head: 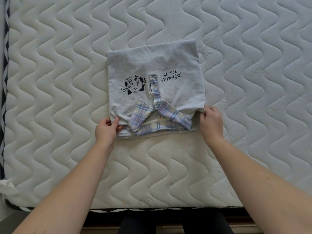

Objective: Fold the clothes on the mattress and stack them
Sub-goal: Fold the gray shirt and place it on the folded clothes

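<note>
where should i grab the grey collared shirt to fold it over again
Take the grey shirt with the plaid collar at its two near corners, coming in from the near edge of the white quilted mattress. It lies flat and squared, collar end nearest, and the left hand and right hand already pinch those corners.

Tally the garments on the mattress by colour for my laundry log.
Grey shirt with plaid collar, held by left hand and right hand: 1
Other garments on the mattress: 0
Total: 1
</note>
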`<control>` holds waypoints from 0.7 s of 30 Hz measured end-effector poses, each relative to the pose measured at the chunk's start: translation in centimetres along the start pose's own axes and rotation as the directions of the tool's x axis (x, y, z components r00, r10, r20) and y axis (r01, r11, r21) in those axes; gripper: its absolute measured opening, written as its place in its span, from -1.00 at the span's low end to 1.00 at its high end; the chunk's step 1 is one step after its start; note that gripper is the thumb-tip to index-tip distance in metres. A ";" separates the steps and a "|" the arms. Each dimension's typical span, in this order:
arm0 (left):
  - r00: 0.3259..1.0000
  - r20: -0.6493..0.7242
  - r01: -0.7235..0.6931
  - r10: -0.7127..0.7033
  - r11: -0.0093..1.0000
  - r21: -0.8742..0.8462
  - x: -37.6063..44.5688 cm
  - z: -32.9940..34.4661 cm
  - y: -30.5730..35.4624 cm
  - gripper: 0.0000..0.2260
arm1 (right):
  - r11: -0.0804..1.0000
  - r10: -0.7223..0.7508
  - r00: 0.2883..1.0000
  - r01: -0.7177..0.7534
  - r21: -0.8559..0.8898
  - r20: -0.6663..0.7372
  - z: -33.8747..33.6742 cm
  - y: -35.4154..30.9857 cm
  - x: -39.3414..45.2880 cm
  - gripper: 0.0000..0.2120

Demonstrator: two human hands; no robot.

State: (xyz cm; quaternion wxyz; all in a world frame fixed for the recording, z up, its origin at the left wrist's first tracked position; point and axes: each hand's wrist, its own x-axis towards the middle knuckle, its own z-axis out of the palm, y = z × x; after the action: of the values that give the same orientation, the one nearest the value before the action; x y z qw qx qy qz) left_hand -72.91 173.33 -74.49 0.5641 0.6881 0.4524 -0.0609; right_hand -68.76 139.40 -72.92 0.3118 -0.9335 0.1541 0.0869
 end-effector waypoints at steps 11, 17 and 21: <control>0.992 -0.078 -0.055 0.098 0.900 0.433 0.9 -0.9 -0.2 -0.77 | 0.796 0.552 0.833 -0.540 0.273 0.037 0.4 1.7 -0.1 -0.81; 0.998 0.044 -0.054 0.042 0.942 0.330 1.5 -0.9 1.0 -0.63 | 0.887 0.353 0.929 -0.371 0.275 0.113 0.0 0.9 1.0 -0.61; 0.970 0.220 0.011 -0.104 0.922 0.386 2.1 -0.7 2.6 -0.52 | 0.871 0.383 0.889 -0.438 0.224 0.252 -0.2 0.1 3.0 -0.45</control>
State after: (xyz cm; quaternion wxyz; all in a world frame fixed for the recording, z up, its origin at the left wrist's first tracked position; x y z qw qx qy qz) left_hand -70.21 175.22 -73.61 0.4670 0.7588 0.3817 -0.2459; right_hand -65.95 138.52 -73.56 0.4262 -0.8132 0.3282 0.2222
